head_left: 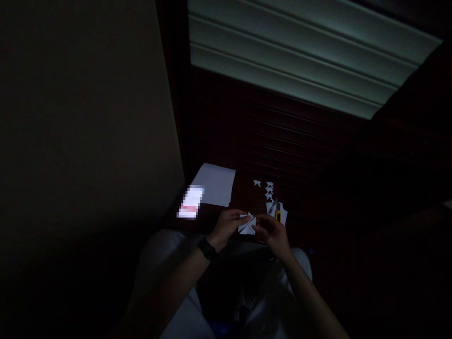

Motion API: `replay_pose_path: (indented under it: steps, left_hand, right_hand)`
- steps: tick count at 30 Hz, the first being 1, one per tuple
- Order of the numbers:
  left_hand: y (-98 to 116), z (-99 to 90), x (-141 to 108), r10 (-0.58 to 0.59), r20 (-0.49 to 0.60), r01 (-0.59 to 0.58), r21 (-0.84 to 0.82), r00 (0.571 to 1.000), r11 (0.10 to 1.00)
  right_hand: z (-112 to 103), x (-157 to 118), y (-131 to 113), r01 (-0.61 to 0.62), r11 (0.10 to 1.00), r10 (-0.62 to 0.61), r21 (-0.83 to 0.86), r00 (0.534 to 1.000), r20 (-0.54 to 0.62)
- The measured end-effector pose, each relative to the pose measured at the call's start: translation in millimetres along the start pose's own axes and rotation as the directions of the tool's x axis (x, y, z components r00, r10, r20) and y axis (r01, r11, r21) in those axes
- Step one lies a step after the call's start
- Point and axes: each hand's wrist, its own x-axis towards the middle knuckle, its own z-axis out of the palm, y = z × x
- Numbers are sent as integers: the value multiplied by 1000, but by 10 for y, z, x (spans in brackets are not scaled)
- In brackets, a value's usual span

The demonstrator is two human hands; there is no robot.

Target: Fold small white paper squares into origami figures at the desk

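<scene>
Work at near edge of dark table (244,190); wall (106,103) close on left. Bright, blurred screen (191,202) and white sheet (216,184) beyond left hand (226,227); yellow cutter (278,214) just beside right hand (276,235), small folded shapes (269,189) farther off. Folded paper (249,229) between hands: left pinching its left side, thumb on top; right fingers bent at its right side, grip unclear. Paper roughly square, no clear long axis; pointed flap away from person.
</scene>
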Motion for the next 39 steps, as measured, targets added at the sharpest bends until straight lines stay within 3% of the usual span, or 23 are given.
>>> replay_pose_path:
  steps: [8,14,21,24,29,39]
  left_hand:
    - [29,50,-35,46,44,-49,49,998,998]
    - [-25,51,-12,111,-5,-110,136,994,985]
    - [44,84,-43,135,28,-137,133,991,982]
    - [106,85,-99,82,53,-85,51,995,995]
    - [141,60,-164,-35,214,64,-127,976,990]
    - [50,2,-79,-48,138,67,-141,989,988]
  right_hand:
    - [-7,-3,71,-23,998,22,-65,1000,-19]
    - [2,-21,-12,-4,999,4,-47,1000,10]
    - [11,11,-50,18,997,-20,-69,999,-36]
    - [25,15,-30,-13,998,8,-68,996,-83]
    - [45,11,-34,-29,997,21,-66,993,-119]
    - [16,27,-28,-41,998,38,-41,997,-73]
